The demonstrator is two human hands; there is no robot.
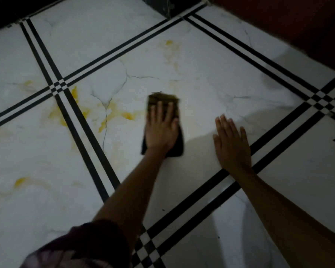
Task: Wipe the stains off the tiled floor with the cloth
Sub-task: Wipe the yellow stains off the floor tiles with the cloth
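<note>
The left hand (161,128) is pressed flat, fingers together, on top of a dark folded cloth (163,124) sitting on the white marble-look floor (201,74), roughly mid-tile. The right hand (231,144) is flat on the bare tile just beside it, fingers straight, holding nothing. Yellow stains (112,113) are smeared left of the cloth, near the black grout lines (81,122).

Two bare forearms of one person; the left hand (161,130) and right hand (232,144) wear no gloves, rings or watch. A dark maroon patterned sleeve (81,246) covers the left upper arm; the right arm shows no sleeve
</note>
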